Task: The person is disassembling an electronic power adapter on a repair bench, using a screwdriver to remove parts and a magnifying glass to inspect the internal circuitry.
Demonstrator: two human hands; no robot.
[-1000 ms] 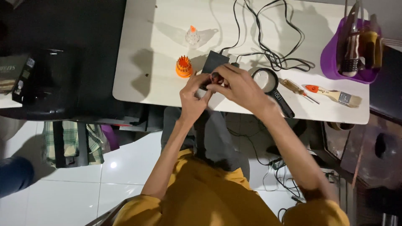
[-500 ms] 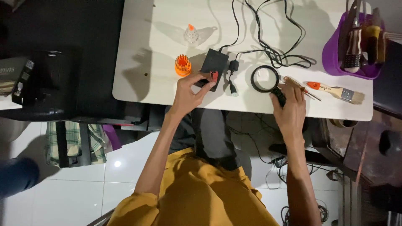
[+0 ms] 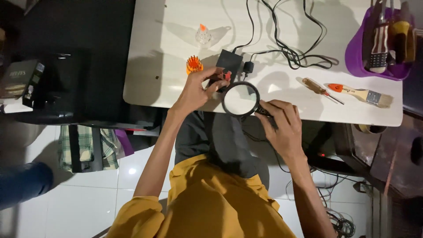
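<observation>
My left hand [image 3: 199, 89] pinches a small part with a red tip [image 3: 224, 76] at the front of the white table [image 3: 163, 48], just below a small black box [image 3: 229, 61]. My right hand [image 3: 283, 126] grips the black handle of a round magnifying glass [image 3: 240, 99], whose lens is lifted to the near table edge, right beside the small part. An orange ridged piece [image 3: 194, 65] stands just above my left hand.
A clear bottle with an orange cap [image 3: 202, 34] stands further back. Black cables [image 3: 291, 44] loop across the table. A screwdriver [image 3: 320, 89] and a paintbrush [image 3: 361, 93] lie to the right. A purple basket of tools [image 3: 379, 48] sits at the right edge.
My hands came apart. My right hand reached to the magnifying glass on the table, took its handle and brought the lens left, next to the part in my left hand.
</observation>
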